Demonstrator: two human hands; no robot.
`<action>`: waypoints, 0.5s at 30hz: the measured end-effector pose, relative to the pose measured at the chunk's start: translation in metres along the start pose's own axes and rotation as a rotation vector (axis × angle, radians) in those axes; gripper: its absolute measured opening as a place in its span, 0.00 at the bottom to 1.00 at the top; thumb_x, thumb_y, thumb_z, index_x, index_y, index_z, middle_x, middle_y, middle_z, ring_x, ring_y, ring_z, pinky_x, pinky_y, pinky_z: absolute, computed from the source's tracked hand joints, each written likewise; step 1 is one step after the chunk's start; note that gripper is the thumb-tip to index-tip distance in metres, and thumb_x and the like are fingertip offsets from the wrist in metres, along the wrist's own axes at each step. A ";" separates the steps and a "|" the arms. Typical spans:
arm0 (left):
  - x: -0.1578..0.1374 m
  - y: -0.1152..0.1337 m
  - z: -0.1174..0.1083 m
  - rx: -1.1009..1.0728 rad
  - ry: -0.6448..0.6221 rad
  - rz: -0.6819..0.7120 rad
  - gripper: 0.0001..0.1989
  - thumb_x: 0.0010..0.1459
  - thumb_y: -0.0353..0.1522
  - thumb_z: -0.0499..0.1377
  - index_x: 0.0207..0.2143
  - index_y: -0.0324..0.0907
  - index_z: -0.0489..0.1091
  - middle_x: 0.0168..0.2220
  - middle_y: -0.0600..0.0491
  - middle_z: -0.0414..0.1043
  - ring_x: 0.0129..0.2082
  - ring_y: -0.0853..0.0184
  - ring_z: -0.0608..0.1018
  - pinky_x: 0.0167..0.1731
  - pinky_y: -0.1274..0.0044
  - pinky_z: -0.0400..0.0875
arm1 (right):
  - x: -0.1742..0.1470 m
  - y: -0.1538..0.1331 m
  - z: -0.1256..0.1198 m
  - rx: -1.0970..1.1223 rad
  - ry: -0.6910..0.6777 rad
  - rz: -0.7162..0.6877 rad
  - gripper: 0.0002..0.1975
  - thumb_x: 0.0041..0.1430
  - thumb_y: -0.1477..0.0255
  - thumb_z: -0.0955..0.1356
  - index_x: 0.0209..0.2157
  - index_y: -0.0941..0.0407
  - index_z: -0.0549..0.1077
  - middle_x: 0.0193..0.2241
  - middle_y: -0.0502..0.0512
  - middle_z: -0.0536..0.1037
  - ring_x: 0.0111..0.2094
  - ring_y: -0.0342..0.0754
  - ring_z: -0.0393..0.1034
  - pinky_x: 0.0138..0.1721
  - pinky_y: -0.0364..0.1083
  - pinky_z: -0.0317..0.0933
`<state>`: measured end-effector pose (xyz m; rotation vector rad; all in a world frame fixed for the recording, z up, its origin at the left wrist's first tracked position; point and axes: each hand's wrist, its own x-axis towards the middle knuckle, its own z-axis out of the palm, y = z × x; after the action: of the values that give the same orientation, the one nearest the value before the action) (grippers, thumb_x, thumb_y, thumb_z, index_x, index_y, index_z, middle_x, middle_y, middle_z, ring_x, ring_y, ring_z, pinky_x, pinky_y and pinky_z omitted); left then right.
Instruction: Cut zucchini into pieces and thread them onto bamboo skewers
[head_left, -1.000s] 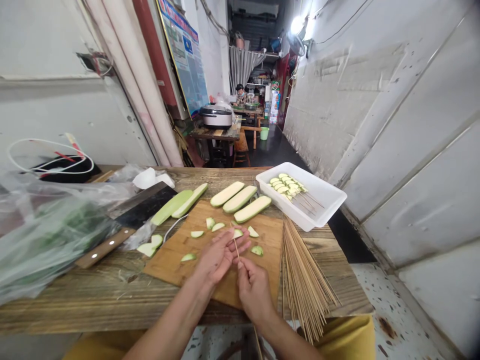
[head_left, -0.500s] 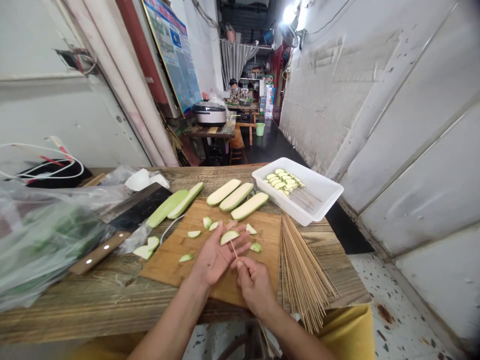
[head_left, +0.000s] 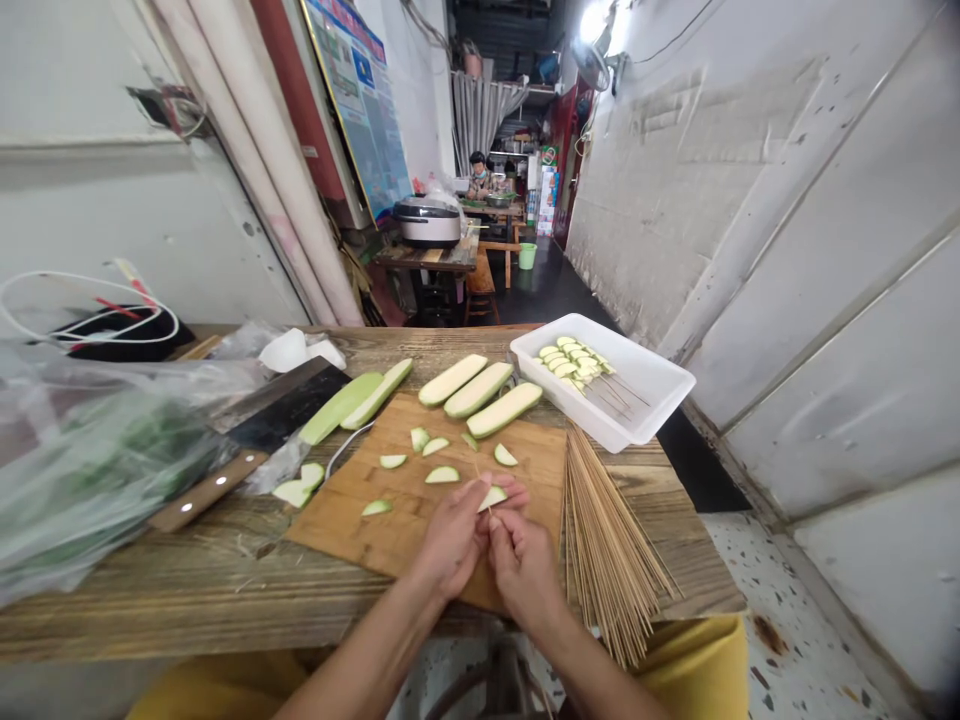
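Note:
My left hand [head_left: 454, 535] pinches a pale green zucchini slice [head_left: 493, 497] over the near edge of the wooden cutting board [head_left: 390, 515]. My right hand [head_left: 523, 565] grips a thin bamboo skewer [head_left: 480, 478], whose tip pokes up through the slice. The two hands touch each other. Several loose slices, such as one half-moon zucchini piece [head_left: 442, 475], lie on the board just beyond my fingers. Long zucchini halves [head_left: 480, 390] rest at the board's far edge.
A fan of bamboo skewers [head_left: 607, 535] lies right of the board. A white tray [head_left: 652, 400] holds finished skewers. A cleaver [head_left: 255, 430] and a plastic bag of greens [head_left: 97, 470] sit left. A person sits far back in the corridor.
My left hand picked up a slice and drew back toward me. My right hand pushed the skewer into that slice. Both hands came together at the board's near edge.

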<state>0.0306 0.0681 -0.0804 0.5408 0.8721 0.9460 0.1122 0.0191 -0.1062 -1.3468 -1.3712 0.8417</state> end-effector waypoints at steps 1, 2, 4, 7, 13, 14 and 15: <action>-0.001 -0.004 0.002 -0.021 0.006 0.001 0.09 0.54 0.32 0.58 0.34 0.34 0.72 0.35 0.43 0.77 0.38 0.59 0.79 0.43 0.68 0.72 | 0.000 0.001 -0.002 -0.003 0.001 0.002 0.15 0.61 0.70 0.58 0.23 0.57 0.67 0.17 0.46 0.62 0.20 0.41 0.54 0.20 0.39 0.49; -0.001 -0.008 0.004 -0.044 0.009 0.004 0.09 0.54 0.33 0.59 0.34 0.34 0.72 0.35 0.43 0.77 0.38 0.59 0.79 0.43 0.69 0.72 | 0.000 0.002 -0.004 -0.007 -0.001 0.005 0.15 0.61 0.70 0.58 0.24 0.57 0.68 0.17 0.46 0.62 0.19 0.41 0.54 0.20 0.39 0.49; -0.002 -0.013 0.005 -0.079 0.014 0.002 0.09 0.54 0.33 0.58 0.34 0.35 0.72 0.35 0.43 0.77 0.38 0.59 0.79 0.42 0.69 0.72 | -0.005 0.004 -0.009 -0.016 -0.007 0.010 0.16 0.62 0.69 0.58 0.25 0.57 0.69 0.17 0.46 0.63 0.20 0.42 0.56 0.20 0.39 0.50; -0.002 -0.019 0.006 -0.103 0.023 -0.022 0.09 0.55 0.33 0.58 0.34 0.35 0.72 0.35 0.43 0.77 0.36 0.60 0.79 0.41 0.69 0.72 | -0.014 0.006 -0.017 -0.044 -0.026 0.010 0.15 0.62 0.68 0.59 0.26 0.58 0.70 0.19 0.48 0.66 0.20 0.42 0.58 0.22 0.39 0.52; -0.007 -0.033 0.015 -0.118 -0.021 -0.047 0.14 0.48 0.39 0.63 0.30 0.35 0.72 0.31 0.44 0.77 0.36 0.59 0.79 0.39 0.70 0.71 | -0.020 0.010 -0.020 -0.094 0.005 0.027 0.16 0.62 0.68 0.58 0.24 0.58 0.67 0.19 0.49 0.66 0.20 0.43 0.59 0.22 0.40 0.52; -0.008 -0.035 0.016 -0.111 -0.021 -0.047 0.15 0.46 0.40 0.63 0.30 0.36 0.73 0.31 0.44 0.77 0.36 0.58 0.79 0.39 0.71 0.71 | -0.019 0.010 -0.019 -0.093 0.008 0.031 0.16 0.62 0.68 0.58 0.23 0.57 0.67 0.19 0.49 0.66 0.21 0.43 0.59 0.23 0.40 0.52; -0.009 -0.036 0.017 -0.100 -0.024 -0.046 0.16 0.46 0.41 0.63 0.30 0.36 0.73 0.31 0.44 0.77 0.36 0.58 0.78 0.39 0.71 0.71 | -0.018 0.010 -0.019 -0.091 0.008 0.034 0.16 0.62 0.67 0.58 0.23 0.57 0.66 0.19 0.49 0.65 0.21 0.43 0.58 0.23 0.40 0.52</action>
<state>0.0588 0.0421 -0.0944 0.4435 0.8081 0.9344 0.1310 -0.0001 -0.1136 -1.4452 -1.3981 0.8035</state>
